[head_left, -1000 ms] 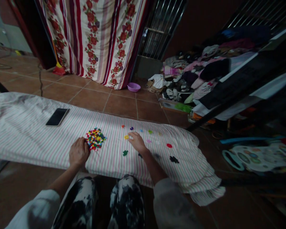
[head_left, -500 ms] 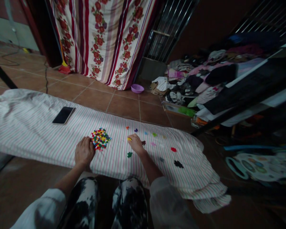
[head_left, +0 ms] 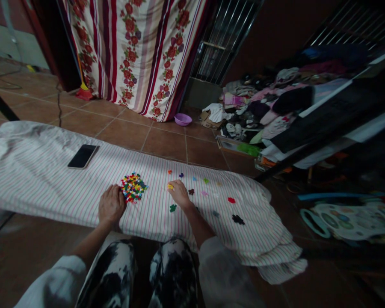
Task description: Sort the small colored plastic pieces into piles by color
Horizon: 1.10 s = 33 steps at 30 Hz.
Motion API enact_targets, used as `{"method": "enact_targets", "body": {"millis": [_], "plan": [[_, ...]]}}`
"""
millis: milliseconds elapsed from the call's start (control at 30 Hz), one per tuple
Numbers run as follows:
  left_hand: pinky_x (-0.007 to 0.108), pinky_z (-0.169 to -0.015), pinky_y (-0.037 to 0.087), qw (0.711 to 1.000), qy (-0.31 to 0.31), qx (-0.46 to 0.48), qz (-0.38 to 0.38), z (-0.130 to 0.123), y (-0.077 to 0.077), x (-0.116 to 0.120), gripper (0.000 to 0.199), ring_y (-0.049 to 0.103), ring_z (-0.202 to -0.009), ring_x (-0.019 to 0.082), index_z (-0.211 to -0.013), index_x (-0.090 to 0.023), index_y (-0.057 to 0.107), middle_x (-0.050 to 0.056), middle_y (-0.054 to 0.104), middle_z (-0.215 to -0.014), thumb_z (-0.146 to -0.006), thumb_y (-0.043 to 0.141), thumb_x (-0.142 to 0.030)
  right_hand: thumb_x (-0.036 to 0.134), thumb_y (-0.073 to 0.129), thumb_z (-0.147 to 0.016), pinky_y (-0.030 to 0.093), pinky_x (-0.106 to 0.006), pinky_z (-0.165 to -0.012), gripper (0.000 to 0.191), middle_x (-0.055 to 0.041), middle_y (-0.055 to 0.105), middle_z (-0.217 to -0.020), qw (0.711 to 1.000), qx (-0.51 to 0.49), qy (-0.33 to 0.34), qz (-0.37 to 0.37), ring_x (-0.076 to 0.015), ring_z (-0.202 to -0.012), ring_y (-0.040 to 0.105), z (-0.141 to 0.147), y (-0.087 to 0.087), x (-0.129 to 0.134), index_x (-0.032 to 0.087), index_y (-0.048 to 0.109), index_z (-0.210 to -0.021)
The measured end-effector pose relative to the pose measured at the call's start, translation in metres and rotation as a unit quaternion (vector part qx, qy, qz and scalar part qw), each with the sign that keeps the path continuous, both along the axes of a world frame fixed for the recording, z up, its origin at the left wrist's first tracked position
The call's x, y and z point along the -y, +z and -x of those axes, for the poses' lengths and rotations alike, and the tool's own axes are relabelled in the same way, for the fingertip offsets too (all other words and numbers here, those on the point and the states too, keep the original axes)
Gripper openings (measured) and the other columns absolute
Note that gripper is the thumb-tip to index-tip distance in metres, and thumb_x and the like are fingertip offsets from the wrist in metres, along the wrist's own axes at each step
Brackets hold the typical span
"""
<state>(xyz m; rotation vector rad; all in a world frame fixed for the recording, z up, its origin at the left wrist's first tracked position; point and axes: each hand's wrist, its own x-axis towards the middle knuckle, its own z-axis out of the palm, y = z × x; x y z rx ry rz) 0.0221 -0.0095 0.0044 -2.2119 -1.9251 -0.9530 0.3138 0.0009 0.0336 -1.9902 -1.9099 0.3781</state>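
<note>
My left hand [head_left: 111, 204] lies flat on the striped cloth, its fingers stretched along the left edge of a heap of small multicoloured plastic pieces [head_left: 133, 187]. To the right of that heap, my right hand [head_left: 180, 195] has its fingers drawn together at a few small yellow pieces [head_left: 170, 187] on the cloth. Its fingertips are partly hidden. Around it lie little groups sorted by colour: orange [head_left: 170, 172], dark blue [head_left: 181, 175], green [head_left: 173, 208], brown [head_left: 191, 192], pink [head_left: 204, 193], lime [head_left: 206, 180], red [head_left: 231, 199] and black [head_left: 238, 219].
The striped cloth [head_left: 51, 188] covers a long low surface before my knees. A phone [head_left: 83, 156] rests on its left part. Beyond, on the tiled floor, are a purple basin [head_left: 182, 119], a floral curtain [head_left: 141, 55] and piled clothes [head_left: 259, 102].
The view has shifted slightly. More of the yellow pieces shows at my right fingertips. My left hand stays beside the heap.
</note>
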Motion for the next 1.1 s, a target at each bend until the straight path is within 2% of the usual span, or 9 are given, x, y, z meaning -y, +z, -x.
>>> {"method": "enact_targets", "body": {"millis": [200, 333, 467, 600, 800, 1100], "plan": [[0.043, -0.098, 0.04, 1.0, -0.009, -0.021, 0.008, 0.002, -0.001, -0.001, 0.035, 0.05, -0.118, 0.027, -0.113, -0.011, 0.053, 0.017, 0.061, -0.117, -0.089, 0.032, -0.027, 0.021, 0.056, -0.082, 0.043, -0.03, -0.088, 0.022, -0.0084, 0.062, -0.103, 0.998, -0.052, 0.02, -0.04, -0.0173, -0.094, 0.057, -0.01, 0.001, -0.002, 0.017, 0.068, -0.101], [0.042, -0.097, 0.04, 1.0, -0.008, -0.023, 0.013, 0.002, 0.0, 0.0, 0.034, 0.05, -0.118, 0.026, -0.113, -0.012, 0.052, 0.016, 0.061, -0.116, -0.089, 0.032, -0.027, 0.017, 0.049, -0.082, 0.045, -0.028, -0.083, 0.025, -0.006, 0.062, -0.102, 0.994, -0.08, -0.021, -0.078, -0.0147, -0.089, 0.058, -0.031, 0.003, 0.006, 0.019, 0.067, -0.1], [0.042, -0.098, 0.039, 1.0, -0.011, -0.022, 0.018, 0.002, 0.003, 0.0, 0.034, 0.05, -0.117, 0.026, -0.112, -0.013, 0.052, 0.016, 0.061, -0.114, -0.089, 0.032, -0.028, 0.018, 0.052, -0.081, 0.044, -0.029, -0.083, 0.025, -0.0066, 0.062, -0.1, 0.992, -0.013, -0.107, -0.064, -0.0162, -0.09, 0.057, -0.068, 0.008, 0.023, 0.019, 0.067, -0.101], [0.042, -0.099, 0.039, 0.999, -0.011, -0.015, 0.026, 0.001, 0.005, 0.0, 0.034, 0.05, -0.118, 0.026, -0.111, -0.012, 0.053, 0.016, 0.061, -0.114, -0.088, 0.033, -0.027, 0.026, 0.065, -0.074, 0.041, -0.032, -0.088, 0.036, -0.0089, 0.061, -0.101, 0.993, 0.058, -0.099, -0.007, -0.0206, -0.097, 0.056, -0.093, 0.01, 0.036, 0.018, 0.065, -0.109], [0.043, -0.098, 0.039, 1.0, -0.013, -0.016, 0.015, 0.001, 0.004, 0.0, 0.035, 0.05, -0.118, 0.027, -0.112, -0.013, 0.053, 0.016, 0.061, -0.114, -0.088, 0.032, -0.026, 0.017, 0.066, -0.07, 0.042, -0.029, -0.087, 0.044, -0.0089, 0.06, -0.106, 0.997, 0.047, -0.066, 0.016, -0.0189, -0.097, 0.057, -0.091, 0.001, 0.034, 0.018, 0.063, -0.114], [0.04, -0.095, 0.04, 0.999, -0.015, -0.033, 0.01, 0.001, 0.006, 0.001, 0.031, 0.052, -0.115, 0.026, -0.108, -0.014, 0.052, 0.015, 0.062, -0.112, -0.089, 0.032, -0.027, 0.007, 0.058, -0.073, 0.045, -0.026, -0.084, 0.025, -0.0041, 0.061, -0.09, 0.999, -0.025, -0.036, -0.013, -0.0145, -0.087, 0.058, -0.082, -0.005, 0.028, 0.021, 0.071, -0.089]]}}
